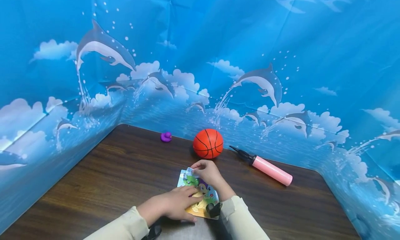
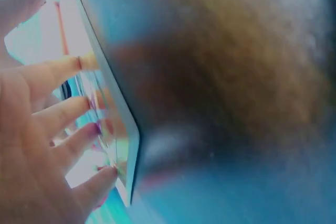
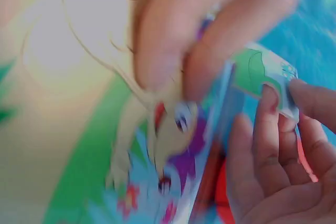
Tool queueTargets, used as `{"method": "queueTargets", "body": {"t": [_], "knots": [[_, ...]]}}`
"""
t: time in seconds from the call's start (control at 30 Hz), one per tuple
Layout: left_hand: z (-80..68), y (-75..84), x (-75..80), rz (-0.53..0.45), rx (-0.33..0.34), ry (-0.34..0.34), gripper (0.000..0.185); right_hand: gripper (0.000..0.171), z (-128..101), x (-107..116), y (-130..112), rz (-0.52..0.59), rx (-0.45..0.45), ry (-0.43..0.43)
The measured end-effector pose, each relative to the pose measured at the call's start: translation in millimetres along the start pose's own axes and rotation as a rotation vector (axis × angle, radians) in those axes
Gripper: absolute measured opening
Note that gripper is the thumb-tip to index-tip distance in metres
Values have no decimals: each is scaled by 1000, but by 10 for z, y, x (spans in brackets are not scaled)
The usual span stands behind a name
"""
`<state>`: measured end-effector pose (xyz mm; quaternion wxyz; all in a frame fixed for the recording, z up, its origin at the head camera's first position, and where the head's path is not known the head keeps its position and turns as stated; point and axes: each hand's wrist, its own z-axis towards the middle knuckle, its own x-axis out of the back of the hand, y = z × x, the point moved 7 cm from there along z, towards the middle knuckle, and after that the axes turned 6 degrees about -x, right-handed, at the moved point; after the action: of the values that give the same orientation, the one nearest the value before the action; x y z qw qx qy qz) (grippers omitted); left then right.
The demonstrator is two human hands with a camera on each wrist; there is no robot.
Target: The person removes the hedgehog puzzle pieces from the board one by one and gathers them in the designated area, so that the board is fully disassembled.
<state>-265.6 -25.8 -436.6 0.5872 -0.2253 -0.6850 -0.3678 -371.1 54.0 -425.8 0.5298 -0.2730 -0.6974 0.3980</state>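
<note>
A cartoon jigsaw puzzle (image 1: pixel 213 197) lies on the table between the two hands. The left hand (image 1: pixel 176 203) rests on it with fingers spread, covering part of the picture. In the left wrist view, the fingertips of that hand (image 2: pixel 58 124) press on the puzzle face, just in from its pale edge (image 2: pixel 132 145). At the puzzle's far side, the right hand (image 1: pixel 208 172) pinches a puzzle piece between thumb and fingers. The right wrist view shows this green and pale-blue piece (image 3: pixel 254 69) raised at the fingertips, with the left fingers blurred over the puzzle.
Behind the puzzle sits an orange-red toy basketball (image 1: pixel 208 143). To its right lies a pink hand pump (image 1: pixel 272 170) with a black nozzle. A purple rubber duck (image 1: pixel 166 137) stands near the back edge of the dark wooden table (image 1: pixel 125 163). Dolphin-print sheeting (image 1: pixel 187 59) surrounds the table.
</note>
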Motion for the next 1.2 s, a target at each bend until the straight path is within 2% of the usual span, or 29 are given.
{"method": "queueTargets", "body": {"t": [0.13,0.2,0.27,0.37,0.47,0.57,0.7,0.8,0.97,1.03,1.1,1.2], "knots": [[26,-97,24,-55,3,41,56,18,8,306,311,290,-159,0],[19,-176,62,-108,30,71,53,22,-29,515,507,355,-237,25],[-3,-287,118,-152,86,108,53,24,-93,727,700,363,-296,57],[-65,-490,191,-158,200,145,61,24,-201,988,971,352,-348,103],[-138,-679,181,-165,291,125,72,22,-277,1138,1189,329,-368,143],[-177,-793,101,-193,324,74,79,20,-316,1194,1321,314,-372,180],[-165,-845,33,-192,329,43,82,19,-342,1234,1342,277,-354,211],[-142,-860,34,-171,338,42,85,19,-358,1285,1286,165,-338,241],[-104,-875,37,-162,357,41,90,19,-383,1328,1061,-213,-251,345],[-90,-875,39,-156,362,38,91,19,-377,1251,931,-313,-206,356],[-73,-871,42,-153,366,37,91,21,-347,1096,784,-390,-147,322],[-38,-843,51,-155,360,39,90,29,-293,775,543,-476,-45,195]]}}
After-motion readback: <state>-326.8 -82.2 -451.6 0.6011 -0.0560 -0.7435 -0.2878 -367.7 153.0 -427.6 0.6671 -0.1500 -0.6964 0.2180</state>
